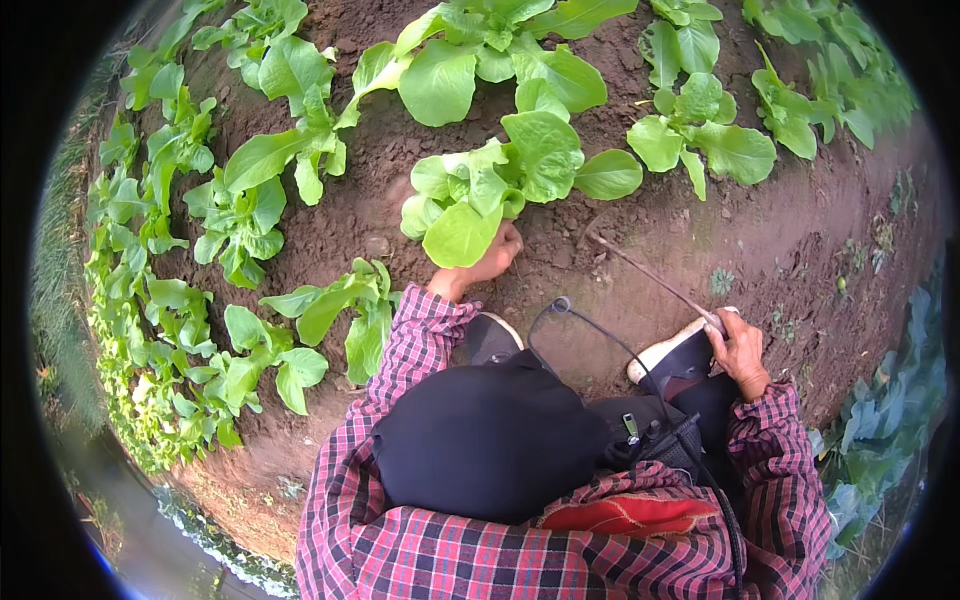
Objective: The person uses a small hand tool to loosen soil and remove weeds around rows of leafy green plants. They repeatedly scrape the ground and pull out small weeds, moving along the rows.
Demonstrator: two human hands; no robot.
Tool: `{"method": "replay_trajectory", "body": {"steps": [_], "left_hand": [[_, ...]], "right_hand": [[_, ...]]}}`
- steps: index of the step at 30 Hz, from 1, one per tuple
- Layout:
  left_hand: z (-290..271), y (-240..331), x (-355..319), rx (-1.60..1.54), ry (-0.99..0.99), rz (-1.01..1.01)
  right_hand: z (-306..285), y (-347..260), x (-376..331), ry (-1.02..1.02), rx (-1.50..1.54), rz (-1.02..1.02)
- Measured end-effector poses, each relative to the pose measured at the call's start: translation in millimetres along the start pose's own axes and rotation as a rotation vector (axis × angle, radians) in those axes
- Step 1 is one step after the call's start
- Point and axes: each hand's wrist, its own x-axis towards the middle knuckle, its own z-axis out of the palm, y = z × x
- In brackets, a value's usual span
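My right hand is wrapped round the handle of a small hand hoe. The hoe's thin, brownish shaft slants up and left, its far end meeting the soil. Under the broad leaves of a light green lettuce plant, my left hand is closed low by the ground. A leaf covers part of that hand, so whatever its fingers hold stays hidden. The hoe's tip lies to the right of this lettuce, apart from the left hand.
More leafy lettuce plants grow ahead, with others crowding the left. Brown soil lies between them. My shoes stand on the ground near both hands. A dark cord loops before my body. Bluish-green plants line the right edge.
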Motion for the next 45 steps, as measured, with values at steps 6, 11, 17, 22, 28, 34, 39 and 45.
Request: {"method": "replay_trajectory", "body": {"steps": [6, 11, 17, 22, 28, 34, 39, 45], "left_hand": [[-22, 29, 8, -0.038, -0.044, -0.02], [-26, 29, 6, -0.075, -0.089, -0.029], [-32, 38, 2, -0.117, -0.118, -0.077], [-23, 41, 1, -0.11, -0.086, -0.098], [4, 17, -4, -0.023, -0.033, -0.031], [6, 44, 1, 0.052, -0.111, 0.015], [-42, 107, 10, -0.191, -0.67, 0.073], [-120, 216, 83, 0.295, -0.75, 0.297]], "right_hand": [[31, -46, 72, -0.156, -0.038, -0.405], [41, -49, 119, -0.244, -0.187, -0.488], [-3, 30, 77, -0.244, -0.17, -0.303], [-12, 39, 46, -0.198, -0.13, -0.16], [-2, 17, 55, 0.015, 0.088, -0.047], [-27, 69, 50, -0.138, -0.015, 0.05], [-102, 80, 16, -0.301, -0.055, 0.282], [-108, 118, -2, -0.068, 0.155, 0.355]]}}
